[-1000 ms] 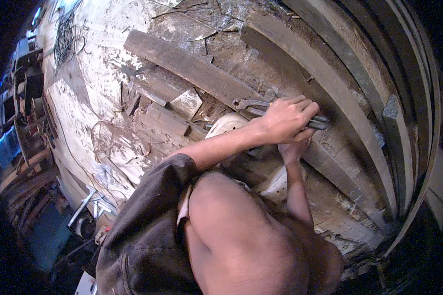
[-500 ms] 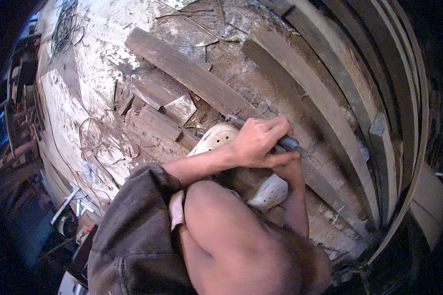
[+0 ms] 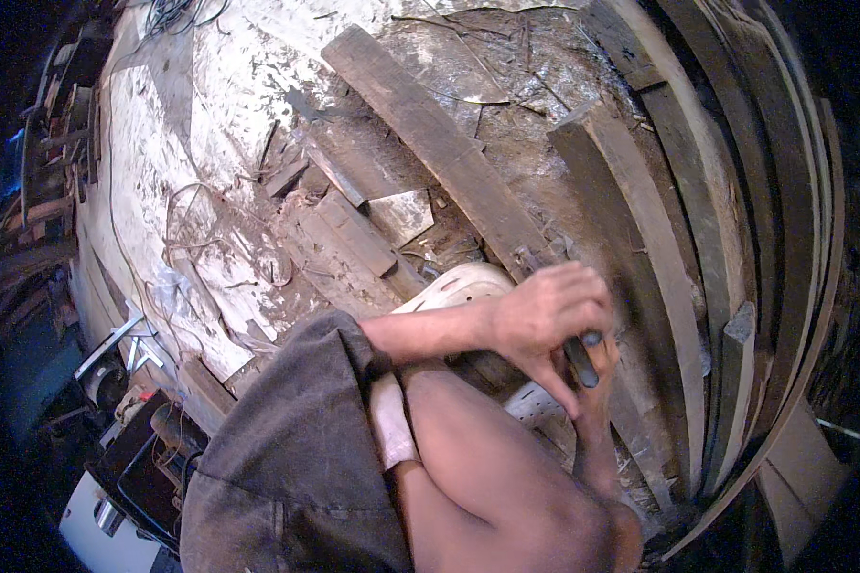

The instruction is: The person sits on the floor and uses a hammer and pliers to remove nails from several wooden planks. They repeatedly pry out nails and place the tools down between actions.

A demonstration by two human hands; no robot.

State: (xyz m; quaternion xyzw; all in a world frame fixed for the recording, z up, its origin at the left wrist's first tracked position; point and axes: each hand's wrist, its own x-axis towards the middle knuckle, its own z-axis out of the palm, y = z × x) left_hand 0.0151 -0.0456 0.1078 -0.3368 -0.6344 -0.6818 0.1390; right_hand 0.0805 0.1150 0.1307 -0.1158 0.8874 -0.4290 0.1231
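Within the left hand's [image 3: 548,311] curled fingers [image 3: 588,286] sit gripped dark handles [image 3: 580,364], the right hand's [image 3: 599,384] hold unclear.

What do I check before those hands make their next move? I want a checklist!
1. Left hand on the dark-handled tool: ok, the handle shows below its palm.
2. Right hand gripping firmly: cannot tell, it is partly hidden.
3. Tool's working end in plain sight: not ok, no clear view of it.
4. Pale shoes well away from the hands: not ok, they look close by.
5. Surroundings tidy: not ok, long planks and wood scraps lie about.
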